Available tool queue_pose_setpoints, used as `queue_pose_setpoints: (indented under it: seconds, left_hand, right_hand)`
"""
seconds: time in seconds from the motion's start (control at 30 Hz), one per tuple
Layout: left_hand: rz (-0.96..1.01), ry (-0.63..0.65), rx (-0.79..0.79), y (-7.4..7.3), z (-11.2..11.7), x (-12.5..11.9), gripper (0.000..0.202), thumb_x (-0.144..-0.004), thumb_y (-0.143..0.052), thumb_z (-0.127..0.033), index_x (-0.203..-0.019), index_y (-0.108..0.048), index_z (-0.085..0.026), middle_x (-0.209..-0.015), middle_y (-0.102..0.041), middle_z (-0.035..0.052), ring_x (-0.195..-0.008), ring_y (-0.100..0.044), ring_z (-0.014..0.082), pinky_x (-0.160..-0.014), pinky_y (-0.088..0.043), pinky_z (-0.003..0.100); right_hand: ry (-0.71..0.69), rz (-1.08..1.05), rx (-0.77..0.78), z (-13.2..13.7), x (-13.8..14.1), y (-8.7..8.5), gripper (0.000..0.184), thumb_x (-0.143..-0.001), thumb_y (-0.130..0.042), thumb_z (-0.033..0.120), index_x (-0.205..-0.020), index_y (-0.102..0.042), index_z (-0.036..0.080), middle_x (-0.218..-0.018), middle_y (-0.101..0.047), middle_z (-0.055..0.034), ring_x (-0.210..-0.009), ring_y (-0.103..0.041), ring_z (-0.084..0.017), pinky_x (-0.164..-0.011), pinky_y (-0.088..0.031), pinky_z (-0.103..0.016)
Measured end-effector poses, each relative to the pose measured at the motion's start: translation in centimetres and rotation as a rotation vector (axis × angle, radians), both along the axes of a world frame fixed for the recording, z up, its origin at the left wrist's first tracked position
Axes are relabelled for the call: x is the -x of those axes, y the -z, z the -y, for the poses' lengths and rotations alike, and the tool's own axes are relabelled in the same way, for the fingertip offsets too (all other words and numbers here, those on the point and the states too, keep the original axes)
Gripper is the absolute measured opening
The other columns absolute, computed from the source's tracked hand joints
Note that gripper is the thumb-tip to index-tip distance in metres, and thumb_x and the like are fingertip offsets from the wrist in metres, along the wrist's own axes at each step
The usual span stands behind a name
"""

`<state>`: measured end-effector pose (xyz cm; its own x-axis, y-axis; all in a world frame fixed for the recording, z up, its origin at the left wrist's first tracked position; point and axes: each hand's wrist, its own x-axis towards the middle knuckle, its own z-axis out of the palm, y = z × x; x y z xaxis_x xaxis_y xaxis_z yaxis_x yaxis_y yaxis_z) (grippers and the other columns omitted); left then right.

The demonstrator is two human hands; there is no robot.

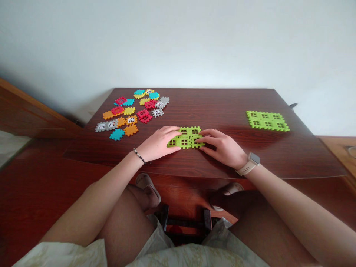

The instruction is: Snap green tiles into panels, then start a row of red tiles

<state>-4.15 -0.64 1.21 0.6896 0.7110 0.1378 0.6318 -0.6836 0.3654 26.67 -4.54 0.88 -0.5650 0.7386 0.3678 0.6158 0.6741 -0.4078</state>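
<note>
The left hand (158,144) and the right hand (222,147) are lying close together and are holding a green window panel (185,138) from its two sides. The fingers of both hands are reaching over the panel's edges, so neither hand is wide open, and the hands are almost meeting on top of it. The panel is made from several joined plastic pieces with small dark windows, and it is lying flat near the front edge of the worktop (222,107), which is dark reddish wood. A thin beaded bracelet (139,155) is sitting on the left wrist, and a pale smartwatch (248,164) is sitting on the right wrist. To the right, well apart from the hands, a second green panel (267,121) is lying flat on the worktop. To the left, a group of loose plastic pieces (130,113) is spreading over the far part of the worktop, in red, orange, yellow, teal and grey colours, and some of them are showing little windows. Below the worktop edge, the person's feet are wearing sandals (148,189), and behind the worktop a pale wall (178,44) is rising.
</note>
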Motion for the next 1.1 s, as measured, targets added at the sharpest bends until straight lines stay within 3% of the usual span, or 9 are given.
queue_pose_setpoints:
  seconds: [1.1]
  left_hand:
    - [0.013,-0.017,-0.004,-0.11,0.2,-0.44,0.049,-0.102,-0.071,-0.04,-0.147,-0.067,-0.023,-0.161,-0.059,0.014,-0.152,-0.053,0.0331,-0.131,-0.041,0.055]
  right_hand:
    - [-0.01,0.002,-0.01,-0.01,0.07,-0.01,0.021,-0.106,-0.067,0.029,-0.121,-0.082,0.028,-0.135,-0.074,-0.0127,-0.124,-0.073,-0.033,-0.108,-0.063,-0.055]
